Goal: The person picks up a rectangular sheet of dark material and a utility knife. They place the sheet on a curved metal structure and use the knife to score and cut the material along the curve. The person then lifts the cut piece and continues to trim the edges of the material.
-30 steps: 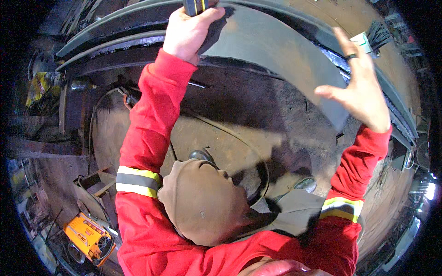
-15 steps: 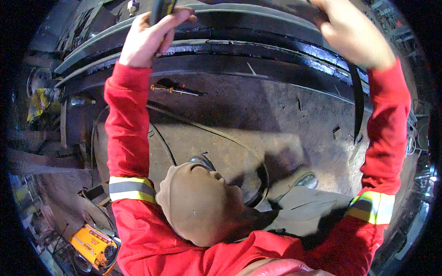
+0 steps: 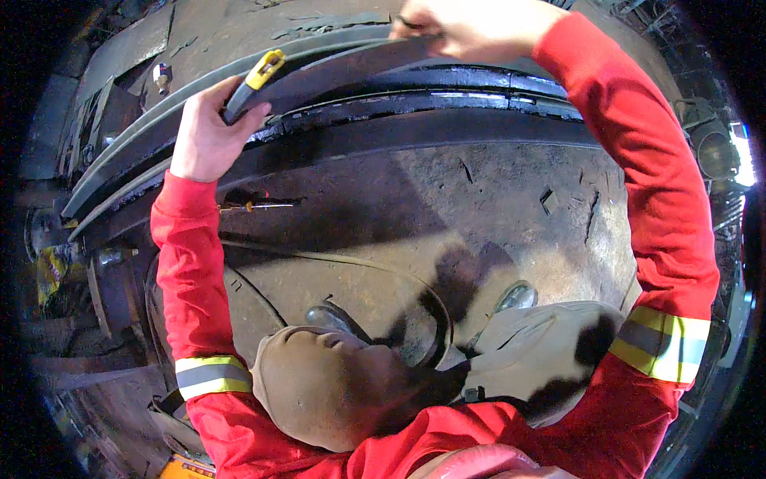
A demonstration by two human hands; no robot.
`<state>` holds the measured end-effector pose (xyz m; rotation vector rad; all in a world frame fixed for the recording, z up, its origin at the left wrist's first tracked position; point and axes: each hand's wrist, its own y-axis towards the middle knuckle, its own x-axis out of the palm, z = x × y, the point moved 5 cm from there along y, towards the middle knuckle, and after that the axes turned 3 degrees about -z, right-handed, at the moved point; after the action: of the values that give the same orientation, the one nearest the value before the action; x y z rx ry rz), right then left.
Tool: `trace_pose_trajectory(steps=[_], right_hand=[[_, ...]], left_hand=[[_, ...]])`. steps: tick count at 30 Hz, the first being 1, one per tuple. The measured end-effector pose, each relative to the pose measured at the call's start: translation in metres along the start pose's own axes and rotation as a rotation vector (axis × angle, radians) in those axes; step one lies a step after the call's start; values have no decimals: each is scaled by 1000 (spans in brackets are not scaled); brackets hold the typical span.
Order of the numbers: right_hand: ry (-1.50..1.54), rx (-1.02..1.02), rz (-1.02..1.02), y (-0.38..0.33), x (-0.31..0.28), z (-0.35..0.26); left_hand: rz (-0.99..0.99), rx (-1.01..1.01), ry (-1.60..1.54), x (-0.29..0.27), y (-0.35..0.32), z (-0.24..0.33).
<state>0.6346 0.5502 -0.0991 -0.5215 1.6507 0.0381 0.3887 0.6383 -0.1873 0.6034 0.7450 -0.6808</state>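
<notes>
My left hand (image 3: 206,132) is closed around a yellow and grey utility knife (image 3: 257,78), whose yellow end points up and away to the right. From near that hand a dark flat strip (image 3: 343,73) stretches up and right, above the long metal beams. The strip's far end is pinched in the fingers of my right hand (image 3: 487,30), at the top of the view. Whether the left fingers also grip the strip is hard to make out, and no knife blade shows clearly.
Long dark beams (image 3: 447,132) run across in front of me. A screwdriver (image 3: 267,205) with an orange handle lies on the floor, near a curved hose (image 3: 343,258). A small bottle (image 3: 161,77) stands far left. Part of an orange machine (image 3: 185,469) shows at bottom left.
My right hand has swung left across the beams, bringing the strip that hung below it toward my left hand. The left hand, still holding the knife, appears lower and farther left.
</notes>
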Motion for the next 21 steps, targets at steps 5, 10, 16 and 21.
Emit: trace_pose_trajectory(steps=[5,10,16,21], right_hand=[[-107,-127,213,-59,40,58],[232,145,238,-62,62,52],[143,116,260,-63,62,43],[174,43,302,-63,65,34]], left_hand=[[-111,-231,-116,-6,-2,14],[-137,-247,-182,-4,9,-2],[-186,-251,-260,2,5,-4],[-277,-267,-219,4,6,-2]])
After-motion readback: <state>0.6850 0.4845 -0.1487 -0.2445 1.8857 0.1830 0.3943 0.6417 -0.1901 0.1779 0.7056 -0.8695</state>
